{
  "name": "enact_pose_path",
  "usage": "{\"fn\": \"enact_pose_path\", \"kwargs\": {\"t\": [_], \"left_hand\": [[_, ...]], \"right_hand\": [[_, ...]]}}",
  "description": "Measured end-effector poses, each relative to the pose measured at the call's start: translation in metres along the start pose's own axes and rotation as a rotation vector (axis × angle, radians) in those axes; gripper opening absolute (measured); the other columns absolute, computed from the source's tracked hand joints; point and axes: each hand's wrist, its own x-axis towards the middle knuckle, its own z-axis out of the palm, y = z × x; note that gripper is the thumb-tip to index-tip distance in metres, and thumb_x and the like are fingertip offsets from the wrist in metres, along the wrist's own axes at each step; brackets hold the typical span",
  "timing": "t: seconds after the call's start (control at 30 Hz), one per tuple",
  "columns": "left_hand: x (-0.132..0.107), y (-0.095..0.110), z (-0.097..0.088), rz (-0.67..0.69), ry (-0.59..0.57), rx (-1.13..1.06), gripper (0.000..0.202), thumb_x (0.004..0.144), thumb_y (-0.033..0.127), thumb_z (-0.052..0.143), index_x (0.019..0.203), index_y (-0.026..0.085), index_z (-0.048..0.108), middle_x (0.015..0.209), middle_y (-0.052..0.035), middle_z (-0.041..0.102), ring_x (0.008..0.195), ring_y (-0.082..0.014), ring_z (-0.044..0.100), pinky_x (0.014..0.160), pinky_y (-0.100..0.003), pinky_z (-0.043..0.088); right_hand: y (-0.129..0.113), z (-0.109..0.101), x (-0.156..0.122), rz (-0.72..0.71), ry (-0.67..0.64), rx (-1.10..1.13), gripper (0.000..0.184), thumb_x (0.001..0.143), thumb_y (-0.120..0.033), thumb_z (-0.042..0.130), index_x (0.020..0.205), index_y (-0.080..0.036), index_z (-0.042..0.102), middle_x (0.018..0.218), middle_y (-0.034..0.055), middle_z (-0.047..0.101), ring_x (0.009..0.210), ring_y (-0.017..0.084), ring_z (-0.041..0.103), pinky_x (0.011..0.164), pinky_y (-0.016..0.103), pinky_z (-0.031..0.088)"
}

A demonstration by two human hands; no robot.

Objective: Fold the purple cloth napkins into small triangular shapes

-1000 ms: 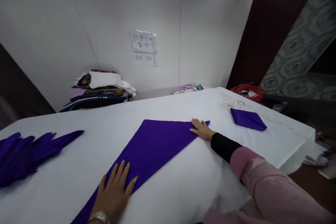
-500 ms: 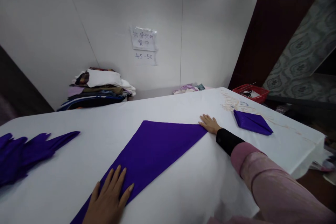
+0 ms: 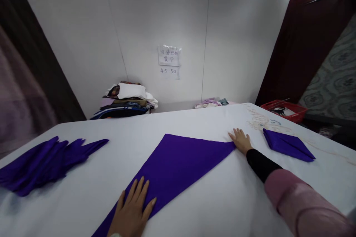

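Note:
A purple cloth napkin (image 3: 180,163), folded to a flat pointed shape, lies slantwise on the white tablecloth. My left hand (image 3: 133,207) rests palm down on its near part, fingers stretched out. At the napkin's far right corner, my right hand (image 3: 241,141) lies with its fingers extended, its palm side over or against the tip. How firmly it presses there I cannot tell. The napkin's nearest end runs out of view beneath my left hand and the lower frame edge.
Rumpled purple cloths (image 3: 52,163) lie at the left. To the right sits a folded purple napkin (image 3: 289,145). A pile of clothes (image 3: 125,100), a smaller cloth bundle (image 3: 210,103) and a red basket (image 3: 297,113) stand along the back. Behind rises a wall with a paper sign (image 3: 169,57).
My view has turned left and up, so everything appears farther right and slightly lower. Both hands keep about the same places on the napkin.

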Motion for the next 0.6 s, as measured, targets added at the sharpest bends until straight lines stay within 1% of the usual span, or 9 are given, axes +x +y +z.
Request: {"fn": "enact_pose_path", "kwargs": {"t": [0.03,0.1,0.23,0.3,0.33,0.37,0.43,0.53,0.6], "left_hand": [[0.000,0.000,-0.001,-0.001,0.001,-0.010,0.066,0.084,0.052,0.029,0.140,0.017,0.029,0.148,-0.0044,0.020,0.137,-0.0258,0.014,0.109,-0.051,0.013],[-0.001,0.002,-0.004,-0.008,0.007,-0.029,0.065,0.085,0.052,0.028,0.140,0.017,0.029,0.148,-0.0048,0.021,0.137,-0.0256,0.014,0.109,-0.051,0.012],[-0.005,0.007,-0.011,-0.008,0.004,-0.049,0.064,0.087,0.053,0.026,0.140,0.016,0.030,0.148,-0.0061,0.021,0.138,-0.0253,0.012,0.109,-0.050,0.011],[-0.007,0.010,-0.013,0.007,0.013,-0.075,0.064,0.088,0.054,0.024,0.140,0.017,0.030,0.149,-0.0062,0.021,0.138,-0.0253,0.012,0.109,-0.050,0.011],[-0.009,0.011,-0.013,0.011,0.016,-0.086,0.065,0.088,0.055,0.024,0.140,0.017,0.029,0.149,-0.0062,0.021,0.138,-0.0253,0.013,0.109,-0.050,0.010],[-0.010,0.011,-0.013,0.009,0.021,-0.096,0.065,0.088,0.055,0.024,0.140,0.017,0.029,0.149,-0.0063,0.021,0.138,-0.0253,0.012,0.109,-0.050,0.010],[-0.011,0.011,-0.012,0.015,0.031,-0.114,0.064,0.088,0.055,0.025,0.140,0.017,0.029,0.149,-0.0069,0.021,0.138,-0.0252,0.011,0.110,-0.049,0.009],[-0.014,0.010,-0.013,0.022,0.027,-0.157,0.066,0.088,0.057,0.024,0.141,0.018,0.027,0.150,-0.0074,0.020,0.138,-0.0250,0.010,0.110,-0.050,0.008],[-0.017,0.016,-0.016,-0.004,0.019,-0.180,0.065,0.088,0.056,0.023,0.141,0.018,0.026,0.150,-0.0086,0.019,0.138,-0.0257,0.009,0.109,-0.053,0.006]], "right_hand": [[-0.011,-0.003,-0.009,-0.041,0.008,0.010,0.052,0.095,-0.039,0.016,0.140,-0.019,0.032,0.148,0.0112,0.024,0.136,0.028,0.015,0.104,0.054,0.016],[-0.044,-0.008,-0.031,-0.190,-0.003,0.064,0.056,0.094,-0.046,0.020,0.142,-0.018,0.028,0.149,0.0078,0.021,0.137,0.022,0.011,0.109,0.046,0.012],[-0.132,-0.019,-0.091,-0.701,-0.131,0.313,0.066,0.090,-0.058,0.021,0.144,-0.021,0.021,0.150,0.0069,0.016,0.138,0.022,0.008,0.110,0.047,0.005],[-0.170,-0.024,-0.119,-0.884,-0.206,0.370,0.066,0.090,-0.060,0.021,0.144,-0.022,0.018,0.150,0.0067,0.014,0.138,0.022,0.007,0.109,0.048,0.004],[-0.184,-0.026,-0.130,-0.955,-0.234,0.380,0.067,0.089,-0.061,0.021,0.144,-0.022,0.018,0.150,0.0072,0.014,0.138,0.022,0.007,0.109,0.049,0.004],[-0.195,-0.026,-0.138,-1.011,-0.252,0.381,0.068,0.089,-0.061,0.022,0.144,-0.022,0.018,0.150,0.0080,0.015,0.138,0.023,0.007,0.109,0.049,0.003],[-0.207,-0.024,-0.148,-1.083,-0.257,0.359,0.071,0.087,-0.063,0.025,0.144,-0.021,0.020,0.150,0.0097,0.015,0.138,0.025,0.008,0.108,0.051,0.004],[-0.210,-0.017,-0.149,-1.118,-0.212,0.312,0.071,0.087,-0.064,0.026,0.143,-0.020,0.022,0.150,0.0105,0.016,0.137,0.027,0.010,0.108,0.052,0.006],[-0.207,-0.012,-0.148,-1.131,-0.170,0.291,0.069,0.088,-0.062,0.025,0.143,-0.021,0.022,0.150,0.0101,0.017,0.137,0.026,0.011,0.108,0.052,0.008]]}}
